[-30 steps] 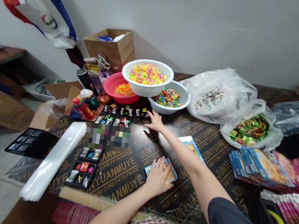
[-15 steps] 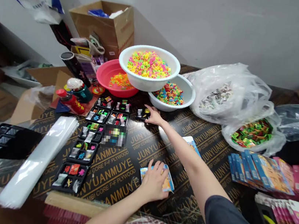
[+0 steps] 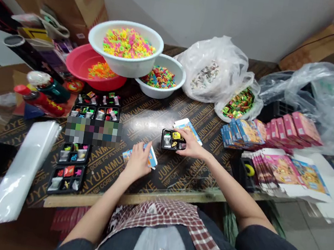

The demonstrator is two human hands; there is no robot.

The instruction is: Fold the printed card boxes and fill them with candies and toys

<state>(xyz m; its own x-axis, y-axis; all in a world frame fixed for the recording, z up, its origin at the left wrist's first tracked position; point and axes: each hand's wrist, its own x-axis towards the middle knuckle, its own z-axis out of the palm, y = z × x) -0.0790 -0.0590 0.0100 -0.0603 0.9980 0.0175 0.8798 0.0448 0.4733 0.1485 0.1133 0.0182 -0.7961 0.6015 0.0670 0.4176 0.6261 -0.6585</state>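
Observation:
My right hand [image 3: 191, 144] grips the right side of a black compartment tray [image 3: 167, 141] that holds a yellow piece and small packets. Behind that hand lies a flat blue card box [image 3: 191, 129] with a white flap. My left hand [image 3: 138, 161] rests on another blue box [image 3: 151, 157], its fingers bent over it. Several filled black trays [image 3: 66, 178] stand in rows on the left of the dark table [image 3: 142, 125].
White bowl [image 3: 122, 65], pink bowl [image 3: 79, 59] and pale bowl [image 3: 178, 79] hold small coloured pieces at the back. Plastic bags [image 3: 223, 54], box stacks [image 3: 301, 129] and printed cards [image 3: 285, 168] are on the right. Clear sleeves [image 3: 22, 169] and bottles [image 3: 44, 101] are left.
My right hand has drawn the black tray back from near the bowls, toward me and beside the blue box. My left hand remains on its box. The view has swung right.

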